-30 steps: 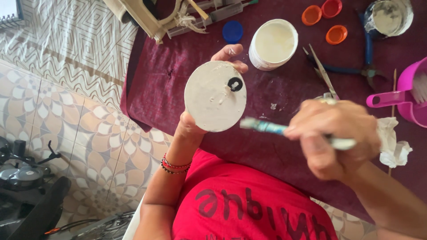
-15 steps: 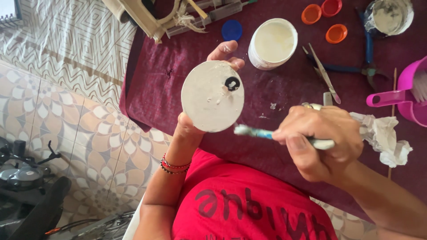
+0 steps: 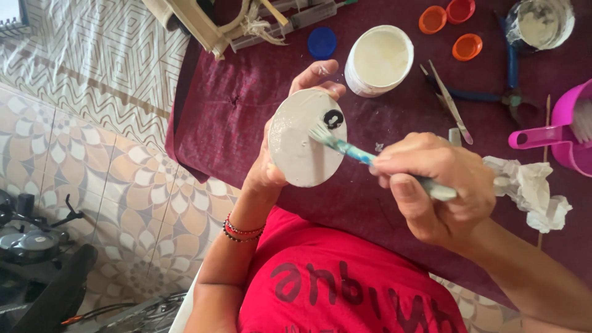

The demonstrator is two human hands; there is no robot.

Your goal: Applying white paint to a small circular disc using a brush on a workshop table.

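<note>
My left hand [image 3: 271, 166] holds up a round white disc [image 3: 302, 142] with a small black ring near its upper right edge; fingers curl behind it and over its top. A light blue paintbrush [image 3: 364, 157] is gripped in my right hand [image 3: 431, 185], and its bristles touch the disc's face just below the black ring. Both hands hover over a dark maroon cloth [image 3: 246, 92].
A white tub of pale paint [image 3: 379, 58] stands just beyond the disc. A blue lid [image 3: 322, 42], orange and red lids [image 3: 467, 46], blue pliers [image 3: 512, 74], tweezers [image 3: 450, 102], a pink jug [image 3: 567, 129], crumpled tissue [image 3: 530, 188] lie around. Patterned floor tiles [image 3: 92, 154] spread left.
My right hand has brought the brush up and left until its bristles touch the disc's face. The left hand has tilted the disc slightly.
</note>
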